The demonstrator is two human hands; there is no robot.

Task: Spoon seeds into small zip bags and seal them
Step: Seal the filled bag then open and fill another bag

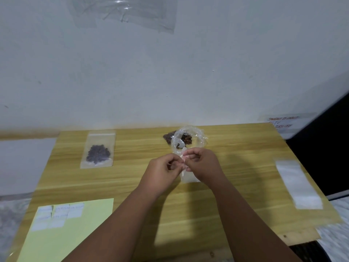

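Head view | left hand (164, 168) and right hand (200, 163) grip pinched on zip bag (188, 176) mouth | bag apparently upright

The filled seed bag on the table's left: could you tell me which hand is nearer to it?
Left. The left hand is just right of the filled bag; the right hand lies farther right.

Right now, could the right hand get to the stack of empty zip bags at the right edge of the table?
Probably yes. The stack of empty zip bags lies flat on the table with bare wood between it and the right hand. But that hand and the left hand are both pinching a small bag, so it must let go first.
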